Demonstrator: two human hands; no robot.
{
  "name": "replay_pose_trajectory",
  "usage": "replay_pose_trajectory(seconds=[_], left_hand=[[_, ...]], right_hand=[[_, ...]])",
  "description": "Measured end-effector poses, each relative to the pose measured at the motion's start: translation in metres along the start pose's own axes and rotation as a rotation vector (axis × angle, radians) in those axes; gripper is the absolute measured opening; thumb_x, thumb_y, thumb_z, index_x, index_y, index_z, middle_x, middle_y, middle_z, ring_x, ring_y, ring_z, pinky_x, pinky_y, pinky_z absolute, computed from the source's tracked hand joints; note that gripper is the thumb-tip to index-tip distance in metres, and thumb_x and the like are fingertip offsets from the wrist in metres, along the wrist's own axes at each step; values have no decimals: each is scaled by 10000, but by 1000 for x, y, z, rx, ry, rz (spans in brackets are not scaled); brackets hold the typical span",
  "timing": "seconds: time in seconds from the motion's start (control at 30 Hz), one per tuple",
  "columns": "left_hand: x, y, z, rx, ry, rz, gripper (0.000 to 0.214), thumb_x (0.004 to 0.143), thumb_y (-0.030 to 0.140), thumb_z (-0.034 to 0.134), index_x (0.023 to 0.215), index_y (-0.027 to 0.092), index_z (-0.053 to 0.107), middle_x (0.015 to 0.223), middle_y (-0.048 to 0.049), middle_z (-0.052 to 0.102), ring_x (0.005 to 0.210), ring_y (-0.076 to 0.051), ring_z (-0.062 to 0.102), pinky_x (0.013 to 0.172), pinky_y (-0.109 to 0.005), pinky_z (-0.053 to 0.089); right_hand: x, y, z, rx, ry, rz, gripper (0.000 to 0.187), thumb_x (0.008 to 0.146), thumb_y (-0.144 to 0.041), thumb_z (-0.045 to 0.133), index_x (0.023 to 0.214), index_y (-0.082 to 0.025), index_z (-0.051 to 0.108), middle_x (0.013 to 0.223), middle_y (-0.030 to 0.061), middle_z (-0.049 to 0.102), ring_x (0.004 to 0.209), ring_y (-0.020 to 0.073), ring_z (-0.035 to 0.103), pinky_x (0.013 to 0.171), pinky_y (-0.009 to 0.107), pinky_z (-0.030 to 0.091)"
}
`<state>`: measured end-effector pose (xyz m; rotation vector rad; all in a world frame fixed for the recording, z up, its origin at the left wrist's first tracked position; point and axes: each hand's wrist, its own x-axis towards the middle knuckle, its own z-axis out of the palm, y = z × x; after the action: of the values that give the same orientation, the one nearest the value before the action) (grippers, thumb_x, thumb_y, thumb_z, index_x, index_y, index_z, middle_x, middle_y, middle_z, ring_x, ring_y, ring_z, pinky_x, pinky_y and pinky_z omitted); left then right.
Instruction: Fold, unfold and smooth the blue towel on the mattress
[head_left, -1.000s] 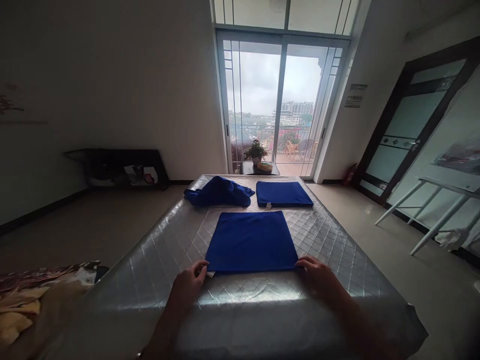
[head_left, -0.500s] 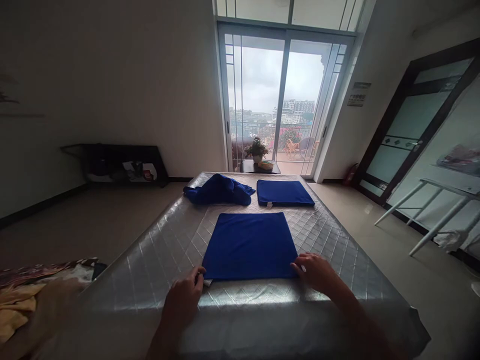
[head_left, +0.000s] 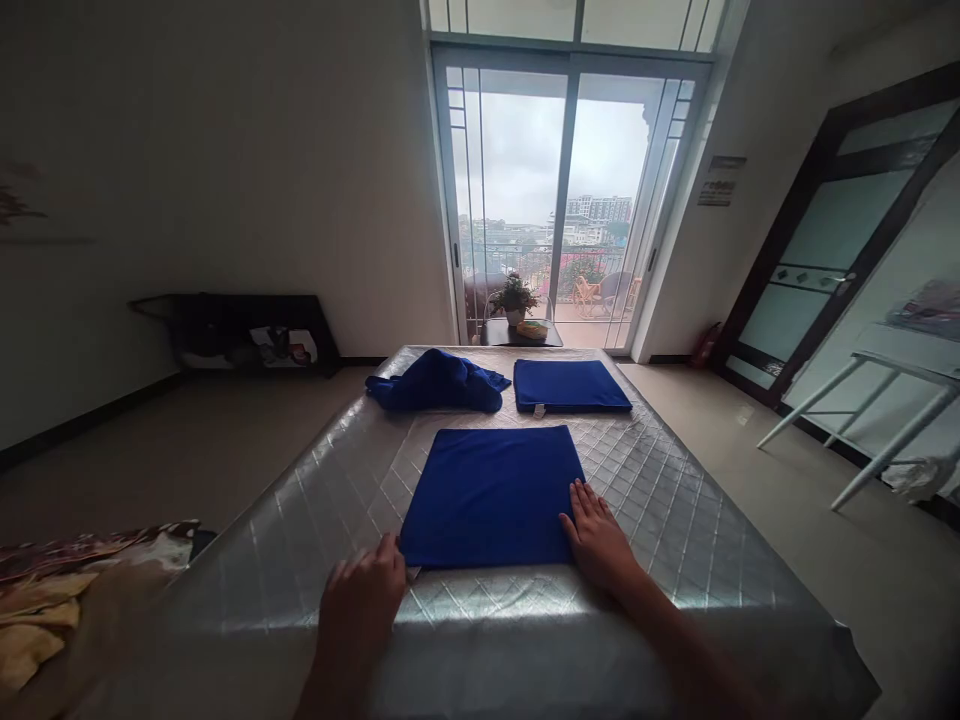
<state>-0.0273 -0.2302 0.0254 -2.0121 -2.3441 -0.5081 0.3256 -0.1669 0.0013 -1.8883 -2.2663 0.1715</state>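
A folded blue cloth (head_left: 491, 500) lies flat in front of me on a table with a silvery, diamond-patterned cover (head_left: 660, 500). My left hand (head_left: 364, 590) is at its near left corner, fingers bent and closed on the edge. My right hand (head_left: 598, 530) rests flat along the right edge, open, with fingertips pointing away from me. Farther back on the right is a neatly folded blue stack (head_left: 571, 386) with a small white tag (head_left: 538, 410). A crumpled blue cloth (head_left: 439, 382) is heaped to its left.
Past the far table edge stands a chair (head_left: 521, 335) with a potted plant (head_left: 514, 297). Mixed fabrics (head_left: 45, 620) lie low at the left. A pale-legged table (head_left: 892, 400) stands at the right, near a dark-framed door (head_left: 847, 240).
My right hand has let go of the near right corner and now lies flat on the right edge. That side of the cloth has shifted slightly left. My left hand stays at its corner.
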Motion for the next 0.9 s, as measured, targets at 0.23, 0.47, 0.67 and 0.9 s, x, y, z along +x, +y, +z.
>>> replay_pose_trajectory(seconds=[0.23,0.47,0.67,0.9], left_hand=[[29,119,-4,-125,-98,559,412,1045,328,336,1278,234,664,1242,-89,716,1136,-226,656,998,-356,480],[69,181,59,-129,-247,753,689,1038,583,233,1560,157,378,1633,-123,351,1538,-275,256,1256,-489,219],[76,111,65,-70,-280,552,782,1007,663,180,1594,160,297,1672,-106,234,1560,-275,170,1268,-499,160],[72,1,61,-23,-106,324,720,1002,637,250,1566,208,375,1622,-139,380,1531,-325,268,1207,-551,270]], right_hand=[[0,-5,-3,-21,-13,23,638,1059,-395,261,1595,-50,254,1663,154,185,1554,245,142,1258,459,168],[0,-3,-4,-51,-16,22,632,1059,-402,265,1588,-55,283,1659,148,209,1548,244,173,1255,446,181],[2,-2,-1,-33,-26,29,648,1053,-408,259,1594,-51,259,1663,138,198,1552,241,152,1261,430,157],[2,-1,0,-27,-12,16,658,1048,-409,257,1587,-31,265,1658,153,205,1550,249,166,1258,448,170]])
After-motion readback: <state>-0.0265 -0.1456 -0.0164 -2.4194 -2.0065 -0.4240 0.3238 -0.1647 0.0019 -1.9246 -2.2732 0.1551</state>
